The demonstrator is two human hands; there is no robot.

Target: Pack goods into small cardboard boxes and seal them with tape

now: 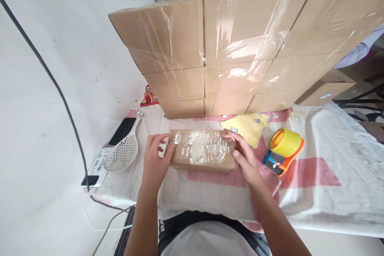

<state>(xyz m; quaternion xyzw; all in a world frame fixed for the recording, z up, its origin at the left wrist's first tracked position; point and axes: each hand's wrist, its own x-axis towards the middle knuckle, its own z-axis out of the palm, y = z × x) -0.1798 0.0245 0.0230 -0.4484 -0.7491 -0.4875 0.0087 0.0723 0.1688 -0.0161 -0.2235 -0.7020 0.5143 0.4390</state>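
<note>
A small cardboard box (202, 165) with clear tape across its top lies on the cloth-covered table, between my hands. My left hand (156, 158) grips its left end, fingers at the far corner and thumb on the edge. At the right end my right hand (244, 154) holds it, with the fingers over the far corner and the thumb at the side. To the right of the box is an orange and blue tape dispenser (283, 154) with a yellow roll. A yellow paper piece (250, 128) lies behind my right hand.
Stacked, taped cardboard boxes (186, 56) form a wall at the back. A white perforated scoop (123, 154), a black phone-like item (122, 131) and a cable (60, 90) are at the left. Another box (325, 88) stands back right. A red packet (149, 97) lies behind.
</note>
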